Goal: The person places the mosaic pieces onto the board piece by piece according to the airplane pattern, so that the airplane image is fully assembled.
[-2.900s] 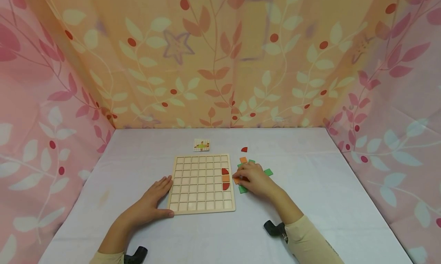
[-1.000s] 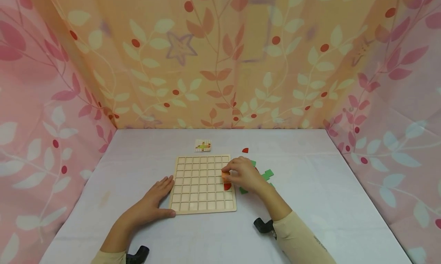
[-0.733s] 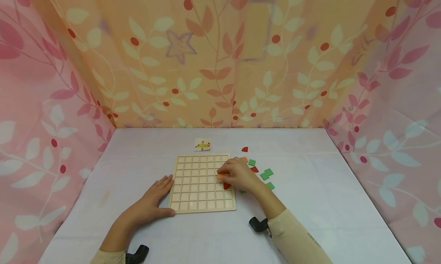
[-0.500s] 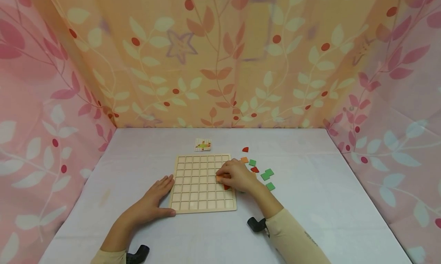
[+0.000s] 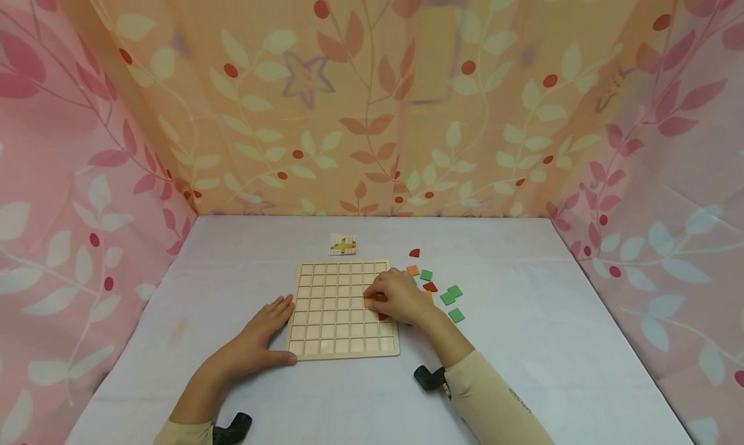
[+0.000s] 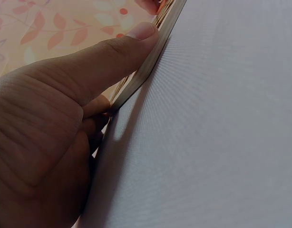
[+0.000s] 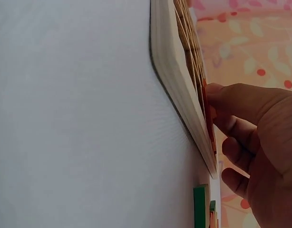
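Pinching orange sq. tile (image 5: 369, 301) in R grip (image 5: 401, 296) over grid board (image 5: 334, 312), R side, prob. for fine control. Bracing board's near-L corner w/ L grip (image 5: 261, 338) spread wide, prob. vs. sliding. Centering board approx. betw. table's (image 5: 523, 290) L & R edges, maybe for reach.

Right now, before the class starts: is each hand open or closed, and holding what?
Left hand: open, resting against the wooden board.
Right hand: closed, pinching an orange tile.
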### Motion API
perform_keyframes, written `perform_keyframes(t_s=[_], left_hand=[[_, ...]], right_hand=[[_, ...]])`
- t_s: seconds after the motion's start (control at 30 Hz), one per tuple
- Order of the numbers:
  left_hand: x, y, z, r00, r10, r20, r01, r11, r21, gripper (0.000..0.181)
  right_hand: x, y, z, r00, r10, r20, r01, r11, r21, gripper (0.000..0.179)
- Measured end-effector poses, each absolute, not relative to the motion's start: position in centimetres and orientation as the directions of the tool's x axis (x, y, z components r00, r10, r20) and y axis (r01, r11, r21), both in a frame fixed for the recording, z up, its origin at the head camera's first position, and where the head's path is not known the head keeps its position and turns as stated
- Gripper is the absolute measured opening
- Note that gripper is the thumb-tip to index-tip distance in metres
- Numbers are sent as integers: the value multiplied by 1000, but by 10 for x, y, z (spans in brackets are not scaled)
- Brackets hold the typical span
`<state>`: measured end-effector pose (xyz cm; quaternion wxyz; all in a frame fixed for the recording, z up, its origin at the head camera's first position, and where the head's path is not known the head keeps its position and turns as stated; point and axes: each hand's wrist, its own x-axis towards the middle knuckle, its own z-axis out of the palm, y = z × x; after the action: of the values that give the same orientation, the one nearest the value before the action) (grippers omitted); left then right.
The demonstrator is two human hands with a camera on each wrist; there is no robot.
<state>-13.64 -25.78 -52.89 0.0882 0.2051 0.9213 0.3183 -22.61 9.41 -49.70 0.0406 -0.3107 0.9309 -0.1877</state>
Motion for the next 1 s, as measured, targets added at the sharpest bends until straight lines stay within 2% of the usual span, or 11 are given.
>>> perform_keyframes(t_s=[0.63,1.0], left_hand=[[-137,-257,-529,-904,424,-51,304,723,621,118],[-137,-257,-529,-898,438,-34,327,718,614,117]], right_hand=[[-229,95,-500,-793,-608,30,-573,729,-376,26],[-226,107,-474,-777,-616,126,-609,686,-399,27]])
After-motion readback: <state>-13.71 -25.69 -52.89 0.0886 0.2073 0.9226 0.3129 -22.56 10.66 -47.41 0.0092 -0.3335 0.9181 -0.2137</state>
